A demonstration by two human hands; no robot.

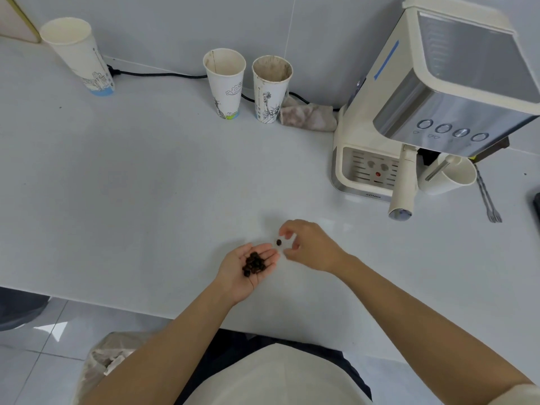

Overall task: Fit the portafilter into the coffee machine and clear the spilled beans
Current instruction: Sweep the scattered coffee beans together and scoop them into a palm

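My left hand (248,270) lies palm up over the white counter, cupping a small heap of dark coffee beans (253,263). One loose bean (279,242) lies on the counter just beyond its fingertips. My right hand (309,247) hovers over that bean with thumb and fingers apart, holding nothing. The cream and steel coffee machine (432,112) stands at the right. The portafilter sits under its head, with the cream handle (404,185) pointing toward me.
Three paper cups stand near the wall: one far left (77,55), two stained ones in the middle (225,83) (270,87). A crumpled cloth (308,114) lies beside the machine. A white mug (448,175) and a fork (488,197) are at its right. A bin bag (108,363) sits below the counter edge.
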